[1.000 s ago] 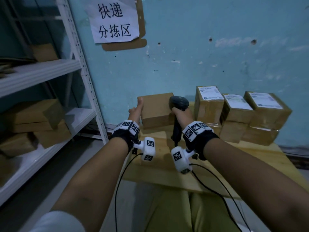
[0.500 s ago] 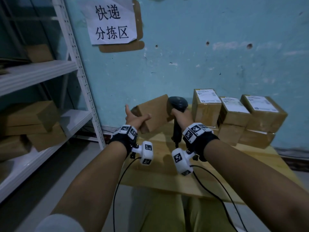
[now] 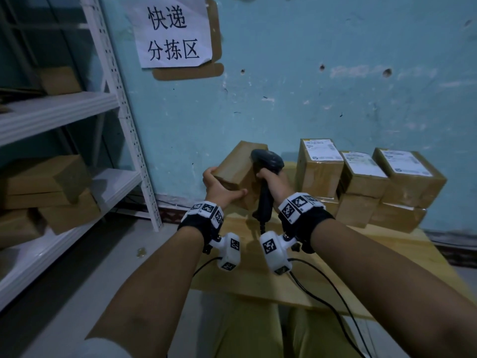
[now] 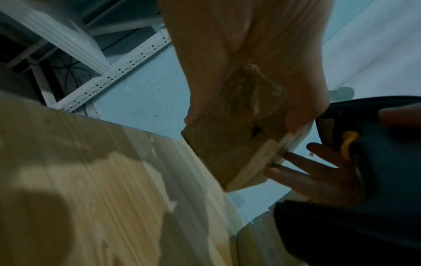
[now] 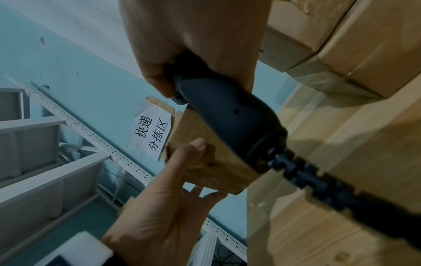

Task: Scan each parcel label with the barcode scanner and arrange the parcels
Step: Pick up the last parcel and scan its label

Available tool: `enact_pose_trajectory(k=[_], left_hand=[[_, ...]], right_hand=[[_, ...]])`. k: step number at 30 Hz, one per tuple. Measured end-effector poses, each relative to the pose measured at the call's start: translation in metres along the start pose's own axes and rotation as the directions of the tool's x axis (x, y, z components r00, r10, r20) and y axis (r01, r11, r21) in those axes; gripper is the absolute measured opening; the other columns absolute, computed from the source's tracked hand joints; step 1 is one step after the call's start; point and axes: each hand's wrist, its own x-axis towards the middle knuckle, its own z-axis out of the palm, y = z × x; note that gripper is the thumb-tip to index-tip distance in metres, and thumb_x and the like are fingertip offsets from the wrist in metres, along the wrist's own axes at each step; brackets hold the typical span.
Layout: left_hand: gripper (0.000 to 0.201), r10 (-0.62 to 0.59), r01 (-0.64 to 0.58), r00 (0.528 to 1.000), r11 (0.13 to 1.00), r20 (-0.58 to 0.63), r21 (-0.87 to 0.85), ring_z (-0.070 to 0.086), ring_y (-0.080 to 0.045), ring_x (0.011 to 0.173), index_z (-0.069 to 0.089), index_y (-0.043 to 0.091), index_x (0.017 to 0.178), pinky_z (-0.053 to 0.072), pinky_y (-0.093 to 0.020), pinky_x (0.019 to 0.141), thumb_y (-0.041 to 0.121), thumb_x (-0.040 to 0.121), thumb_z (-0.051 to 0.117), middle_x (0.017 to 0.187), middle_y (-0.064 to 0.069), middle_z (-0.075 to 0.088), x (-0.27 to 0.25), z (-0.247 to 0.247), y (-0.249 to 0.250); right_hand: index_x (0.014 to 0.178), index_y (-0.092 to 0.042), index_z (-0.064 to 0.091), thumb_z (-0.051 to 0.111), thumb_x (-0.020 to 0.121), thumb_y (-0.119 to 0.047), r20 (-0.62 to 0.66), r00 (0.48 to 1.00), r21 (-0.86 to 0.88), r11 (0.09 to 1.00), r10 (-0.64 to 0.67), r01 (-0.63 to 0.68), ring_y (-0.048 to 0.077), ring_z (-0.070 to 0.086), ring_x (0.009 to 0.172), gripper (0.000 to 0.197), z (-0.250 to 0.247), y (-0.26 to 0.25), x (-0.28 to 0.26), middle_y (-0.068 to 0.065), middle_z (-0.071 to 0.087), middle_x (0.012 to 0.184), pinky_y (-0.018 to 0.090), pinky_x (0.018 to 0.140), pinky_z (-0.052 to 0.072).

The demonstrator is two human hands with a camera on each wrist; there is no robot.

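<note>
Tipped further over since a second ago: parcel [image 3: 238,171] gripped in left hand [image 3: 219,186], barcode scanner [image 3: 267,182] clutched in right hand [image 3: 275,182] at three o'clock.

You are standing in a parcel sorting room, the back area of a courier depot. A paper sign [image 3: 173,32] taped to the far blue wall [image 3: 309,86] reads 快递分拣区, which means express sorting area. On your left a white metal shelf rack [image 3: 121,104] with punched uprights carries brown cardboard boxes [image 3: 46,179] on several levels. At the far right, stacked parcels [image 3: 361,182] with white shipping labels on top sit on a plain wooden table [image 3: 387,254] against the wall. The wall paint is chipped and pitted, and the floor [image 3: 85,275] is bare grey.
</note>
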Motion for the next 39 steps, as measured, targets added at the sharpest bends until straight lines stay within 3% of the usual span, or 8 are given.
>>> enact_pose_trajectory(k=[6,11,16,21,24,27,32,39], left_hand=[[0.071,-0.168,0.158,0.985,0.969,-0.039,-0.190,0.042,-0.033,0.124,0.025,0.021,0.142,0.044,-0.034,0.089,0.015,0.084,0.065,0.143,-0.013,0.028,0.006,-0.006,-0.003],[0.013,-0.291,0.290,0.950,0.675,0.116,-0.679,0.049,-0.032,0.099,0.041,0.012,0.105,0.048,-0.053,0.075,0.010,0.093,0.046,0.101,-0.010,0.047,0.004,-0.012,-0.006],[0.005,-0.297,0.365,0.929,0.634,0.221,-0.682,0.047,-0.033,0.104,0.044,0.016,0.096,0.047,-0.052,0.077,0.014,0.092,0.046,0.094,-0.008,0.047,0.005,-0.011,-0.008],[0.004,-0.332,0.400,0.915,0.674,0.230,-0.621,0.052,-0.024,0.088,0.048,0.016,0.093,0.045,-0.038,0.073,0.019,0.091,0.047,0.094,-0.006,0.051,0.005,-0.010,-0.013],[0.013,-0.320,0.326,0.942,0.787,0.105,-0.523,0.048,-0.021,0.091,0.051,0.013,0.083,0.044,-0.027,0.074,0.006,0.091,0.043,0.078,-0.002,0.051,0.008,-0.010,-0.017],[0.039,-0.242,0.265,0.964,0.892,0.109,-0.366,0.052,-0.019,0.077,0.046,0.003,0.126,0.044,-0.019,0.057,-0.007,0.088,0.040,0.088,-0.009,0.055,0.004,-0.014,-0.014],[0.076,-0.132,0.144,0.982,0.986,0.135,-0.080,0.046,-0.033,0.124,0.013,0.016,0.146,0.043,-0.038,0.094,-0.011,0.086,0.050,0.136,-0.016,0.044,-0.004,-0.018,-0.008],[0.105,-0.124,0.131,0.989,0.988,0.080,-0.085,0.037,-0.027,0.131,0.001,0.015,0.142,0.035,-0.035,0.101,0.007,0.071,0.078,0.142,-0.014,0.031,-0.008,-0.011,-0.004]], right_hand=[[0.084,-0.009,0.056,0.055,0.084,-0.007,-0.037,0.999,0.058,0.998,-0.002,0.004,0.020,0.050,0.062,0.003,-0.006,-0.001,0.003,0.005,0.050,0.066,0.033,0.065,0.043],[0.076,-0.016,0.052,0.056,0.083,-0.010,-0.050,0.998,0.058,0.998,0.026,-0.024,0.026,0.052,0.079,0.010,-0.011,0.004,0.008,0.005,0.048,0.072,0.041,0.076,0.042],[0.078,-0.017,0.055,0.052,0.087,-0.004,-0.025,1.000,0.176,0.984,0.019,-0.014,0.028,0.058,0.090,0.016,-0.011,0.008,0.010,0.005,0.058,0.077,0.043,0.085,0.046],[0.075,-0.014,0.055,0.050,0.086,0.002,0.011,1.000,0.225,0.974,-0.012,0.009,0.019,0.055,0.069,0.020,-0.012,0.008,0.010,0.010,0.056,0.078,0.039,0.076,0.049],[0.079,-0.013,0.058,0.049,0.086,0.001,0.025,0.999,0.224,0.974,-0.030,0.024,0.022,0.060,0.077,0.018,-0.013,0.008,0.011,0.019,0.061,0.096,0.039,0.078,0.050],[0.083,-0.008,0.059,0.049,0.087,0.001,0.029,0.999,0.254,0.967,-0.020,0.012,0.032,0.064,0.102,0.014,-0.012,0.009,0.012,0.024,0.064,0.114,0.040,0.085,0.049],[0.119,0.000,0.051,0.048,0.090,0.000,0.016,1.000,0.294,0.956,-0.016,0.011,0.021,0.062,0.094,0.029,-0.010,0.016,0.014,0.002,0.061,0.088,0.042,0.093,0.049],[0.106,-0.005,0.055,0.050,0.089,-0.001,0.026,1.000,0.274,0.962,-0.016,0.008,0.022,0.060,0.102,0.017,-0.005,0.020,0.013,0.023,0.058,0.126,0.036,0.085,0.051]])
